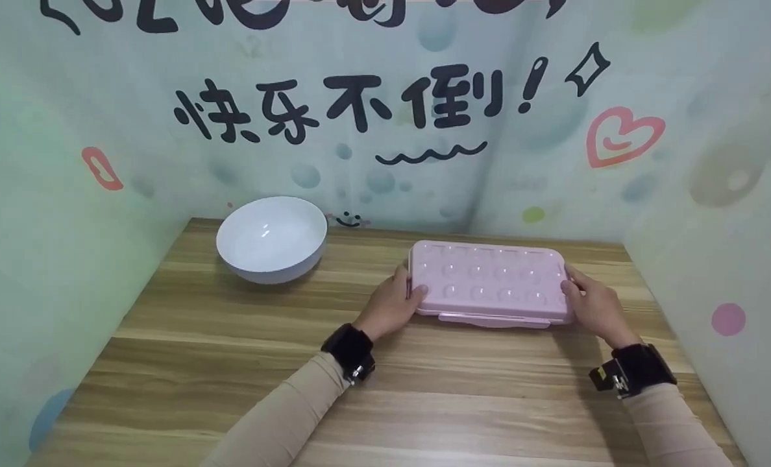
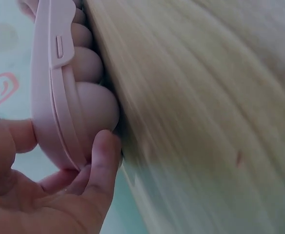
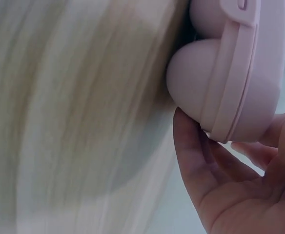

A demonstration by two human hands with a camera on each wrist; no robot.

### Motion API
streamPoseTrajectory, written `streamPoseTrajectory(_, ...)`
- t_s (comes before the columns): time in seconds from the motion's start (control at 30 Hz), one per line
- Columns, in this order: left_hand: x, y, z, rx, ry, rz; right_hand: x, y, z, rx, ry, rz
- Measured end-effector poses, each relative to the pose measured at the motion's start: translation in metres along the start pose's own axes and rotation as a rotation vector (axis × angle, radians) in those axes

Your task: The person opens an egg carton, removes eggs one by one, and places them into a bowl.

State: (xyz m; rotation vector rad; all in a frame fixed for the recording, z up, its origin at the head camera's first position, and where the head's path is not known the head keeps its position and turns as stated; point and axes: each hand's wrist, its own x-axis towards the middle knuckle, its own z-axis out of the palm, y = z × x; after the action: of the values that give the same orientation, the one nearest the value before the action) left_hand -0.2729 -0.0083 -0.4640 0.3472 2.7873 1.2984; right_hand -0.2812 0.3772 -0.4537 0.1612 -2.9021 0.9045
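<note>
A pink egg box (image 1: pixel 489 279), its lid down and its front latch (image 1: pixel 494 320) towards the person, lies between the two hands at the right of the table. At its left end the left hand (image 1: pixel 393 303) grips it, thumb on the lid and fingers beneath. The right hand (image 1: pixel 594 303) holds the right end the same way. In the left wrist view, rounded egg cups (image 2: pixel 97 109) bulge from the underside, with fingertips against the end one. The right wrist view shows fingers under the end cup (image 3: pixel 193 78). What is inside the box is hidden.
A white bowl (image 1: pixel 272 237) stands at the back left of the wooden table (image 1: pixel 230 363). Behind the table hangs a printed cloth (image 1: pixel 359 175) with black writing, and similar cloth rises along both sides.
</note>
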Motion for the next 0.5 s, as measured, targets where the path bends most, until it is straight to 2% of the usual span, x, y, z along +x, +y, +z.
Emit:
streamPoseTrajectory(0.1,-0.001,-0.005,-0.010,0.025,-0.021,0.009,-0.005,-0.007,0.000,0.040,0.006,0.005)
streamPoseTrajectory(0.2,-0.003,-0.011,-0.030,0.032,-0.002,0.011,-0.012,-0.021,-0.001,0.093,0.078,-0.024)
streamPoseTrajectory(0.3,-0.009,-0.018,-0.060,0.002,0.072,0.027,-0.019,-0.040,0.000,0.162,0.169,-0.093)
streamPoseTrajectory(0.37,-0.014,-0.023,-0.082,-0.023,0.131,0.055,-0.024,-0.054,0.003,0.219,0.197,-0.135)
streamPoseTrajectory(0.5,-0.027,-0.035,-0.125,-0.047,0.226,0.104,-0.035,-0.080,0.013,0.310,0.175,-0.186)
